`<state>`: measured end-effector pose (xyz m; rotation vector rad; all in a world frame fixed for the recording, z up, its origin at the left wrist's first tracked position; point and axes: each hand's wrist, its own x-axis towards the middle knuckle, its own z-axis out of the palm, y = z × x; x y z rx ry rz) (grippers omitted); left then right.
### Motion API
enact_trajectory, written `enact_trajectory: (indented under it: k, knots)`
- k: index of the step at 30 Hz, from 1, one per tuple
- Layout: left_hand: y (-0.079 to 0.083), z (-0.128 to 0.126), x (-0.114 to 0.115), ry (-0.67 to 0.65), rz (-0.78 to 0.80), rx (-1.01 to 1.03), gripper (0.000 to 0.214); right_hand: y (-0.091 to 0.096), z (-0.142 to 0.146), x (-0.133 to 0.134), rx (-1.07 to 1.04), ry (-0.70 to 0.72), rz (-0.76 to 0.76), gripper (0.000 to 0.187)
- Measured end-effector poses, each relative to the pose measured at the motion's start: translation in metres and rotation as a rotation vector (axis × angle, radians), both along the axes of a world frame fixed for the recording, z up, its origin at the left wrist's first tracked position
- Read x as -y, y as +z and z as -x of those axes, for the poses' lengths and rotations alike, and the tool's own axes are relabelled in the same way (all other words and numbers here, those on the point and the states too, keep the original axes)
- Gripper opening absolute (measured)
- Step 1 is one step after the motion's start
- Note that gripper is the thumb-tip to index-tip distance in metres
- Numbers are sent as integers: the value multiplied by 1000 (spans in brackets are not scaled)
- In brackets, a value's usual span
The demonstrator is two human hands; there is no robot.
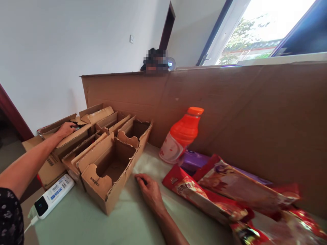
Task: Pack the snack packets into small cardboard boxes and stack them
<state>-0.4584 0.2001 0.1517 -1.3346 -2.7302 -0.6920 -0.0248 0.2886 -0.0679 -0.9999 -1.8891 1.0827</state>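
My left hand [66, 129] reaches far left into a cardboard box [74, 136], fingers curled over something dark that I cannot make out. My right hand [150, 191] rests on the pale green tabletop [81, 217], fingers bent down beside an open cardboard box [109, 170] that holds nothing. A row of similar cut-out boxes [133, 131] stands behind it. An orange drink bottle [181, 136] with an orange cap leans against the cardboard wall. Red snack packets [201, 197] lie to the right of my right hand.
A tall cardboard partition [242, 112] runs along the back; another person's head shows above it. A purple packet [194, 160] lies under the snacks. A white power bank [52, 196] with a cable lies at the table's left edge. A window is at the upper right.
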Motion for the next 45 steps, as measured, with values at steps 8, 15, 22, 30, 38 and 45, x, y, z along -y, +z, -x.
enact_trajectory:
  k: [8,15,22,30,38,45]
  knots:
    - [3,5,9,185,27,20,34,-1,1,-1,5,-1,-16,44]
    - [-5,1,-3,118,61,61,33,0,1,0,0,-1,-27,45]
    - [-2,4,-4,144,73,124,34,0,2,0,-5,-6,-21,44]
    - [1,-8,1,267,-84,267,34,0,2,0,-10,0,-22,43]
    - [13,-22,6,305,-467,375,34,3,2,1,-16,5,-26,45]
    - [23,-32,18,220,-658,416,34,3,3,2,-28,7,-29,44]
